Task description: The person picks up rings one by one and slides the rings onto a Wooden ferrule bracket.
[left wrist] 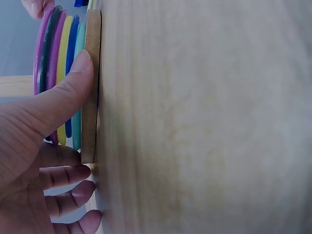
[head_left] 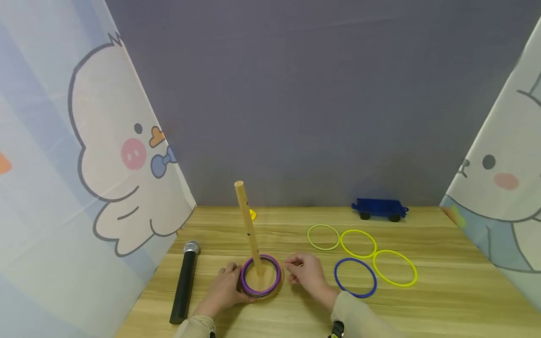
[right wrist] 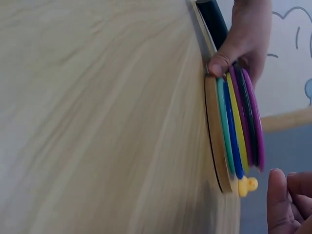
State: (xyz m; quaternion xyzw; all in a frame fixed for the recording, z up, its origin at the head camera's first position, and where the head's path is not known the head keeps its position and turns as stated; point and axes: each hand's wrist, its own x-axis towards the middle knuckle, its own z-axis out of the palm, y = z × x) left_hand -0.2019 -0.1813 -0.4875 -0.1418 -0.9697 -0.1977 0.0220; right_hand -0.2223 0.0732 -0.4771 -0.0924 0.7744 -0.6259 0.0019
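Observation:
A wooden ring-toss stand has an upright post (head_left: 249, 225) and a round base (left wrist: 91, 117). Stacked rings (right wrist: 239, 124) lie round the post: teal, blue, yellow, purple, dark and, on top, a purple ring (head_left: 279, 277). My left hand (head_left: 225, 287) grips the base at its left side, the thumb (left wrist: 68, 92) on the near edge beside the rings and the fingers round the far side. Just right of the stack is my right hand (head_left: 307, 273), its fingers loosely bent with thumb and index close together; nothing shows between them.
Right of the stand lie a pale green ring (head_left: 308, 238), two yellow rings, one beside a blue ring (head_left: 336, 278). A blue toy wagon (head_left: 380, 207) stands at the back right. A black microphone (head_left: 184, 284) lies left. A small yellow toy (right wrist: 247, 185) sits behind the stand.

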